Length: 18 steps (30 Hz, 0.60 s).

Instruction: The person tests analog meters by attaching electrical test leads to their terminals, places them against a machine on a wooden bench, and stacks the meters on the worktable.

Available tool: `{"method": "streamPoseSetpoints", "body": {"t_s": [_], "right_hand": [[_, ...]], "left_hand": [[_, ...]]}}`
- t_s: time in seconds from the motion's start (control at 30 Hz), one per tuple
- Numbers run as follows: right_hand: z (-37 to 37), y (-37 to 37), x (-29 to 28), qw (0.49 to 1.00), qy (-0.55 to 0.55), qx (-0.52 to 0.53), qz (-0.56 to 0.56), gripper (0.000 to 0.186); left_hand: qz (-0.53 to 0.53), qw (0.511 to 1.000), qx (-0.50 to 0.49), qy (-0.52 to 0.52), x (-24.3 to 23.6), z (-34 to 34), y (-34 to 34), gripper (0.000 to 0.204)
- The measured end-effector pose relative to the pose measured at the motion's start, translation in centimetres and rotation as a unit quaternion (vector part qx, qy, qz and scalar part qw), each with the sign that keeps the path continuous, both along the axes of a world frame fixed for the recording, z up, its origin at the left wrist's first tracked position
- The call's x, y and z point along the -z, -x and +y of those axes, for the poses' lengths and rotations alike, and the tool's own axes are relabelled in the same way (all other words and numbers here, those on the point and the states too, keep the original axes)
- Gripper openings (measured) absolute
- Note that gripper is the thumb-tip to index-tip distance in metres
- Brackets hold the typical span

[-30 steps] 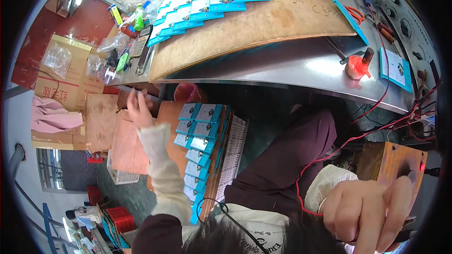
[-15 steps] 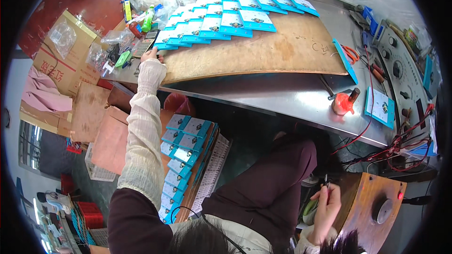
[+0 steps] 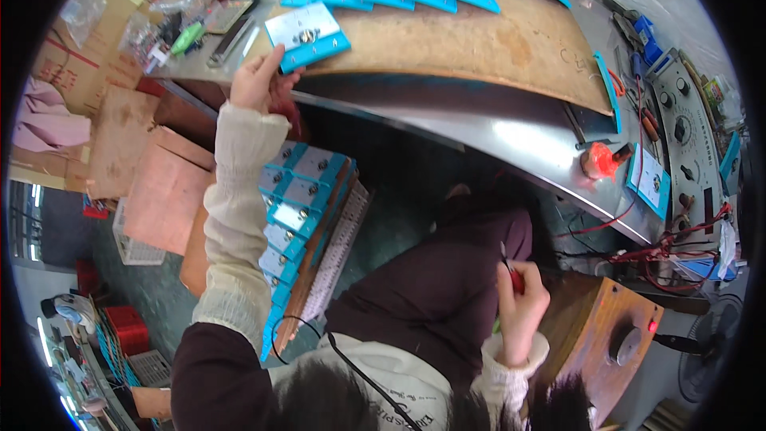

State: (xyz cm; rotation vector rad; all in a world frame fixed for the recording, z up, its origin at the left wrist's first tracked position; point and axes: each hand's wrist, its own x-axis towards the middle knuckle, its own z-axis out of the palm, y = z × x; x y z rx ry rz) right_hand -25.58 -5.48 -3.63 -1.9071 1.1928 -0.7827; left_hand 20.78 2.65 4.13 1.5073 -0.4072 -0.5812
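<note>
Fingers of the left hand [image 3: 257, 84] pinch a blue-and-white plate [image 3: 305, 34] at the board's [image 3: 479, 44] near left corner, probably picking it up; next needs steady holding. Right hand [image 3: 523, 309] grips a red tool [image 3: 518, 282].

The left hand [image 3: 260, 84] grips a blue-and-white panel [image 3: 313, 48]; the right hand [image 3: 522, 307] holds a partly red tool [image 3: 518, 281].

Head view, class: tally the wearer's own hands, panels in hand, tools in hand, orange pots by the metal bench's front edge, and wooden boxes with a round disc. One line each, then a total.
Hands, left hand and right hand: 2
White-and-blue panel in hand: 1
Red tool in hand: 1
Orange pot: 1
Wooden box: 1
Total: 6
</note>
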Motion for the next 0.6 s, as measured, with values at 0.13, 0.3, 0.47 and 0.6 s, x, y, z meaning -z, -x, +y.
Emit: {"method": "streamPoseSetpoints", "body": {"t_s": [0.13,0.3,0.47,0.6], "right_hand": [[0.5,-2.9,-1.9,0.998,0.037,-0.02,-0.036,0.014],[2.5,-4.7,-2.4,0.991,0.009,-0.028,-0.132,0.019],[3.2,-5.2,-1.9,0.984,0.071,-0.075,-0.147,0.024],[2.6,-5.5,-1.5,0.988,0.07,-0.089,-0.104,0.02]], "left_hand": [[-0.108,0.992,-0.01,0.071,1.1,-0.5,5.5,0.026],[0.03,0.973,0.168,0.154,4.4,0.8,17.0,0.025],[0.148,0.948,0.247,0.134,6.1,0.2,23.3,0.04],[0.141,0.951,0.229,0.151,6.3,-0.2,25.7,0.043]]}}
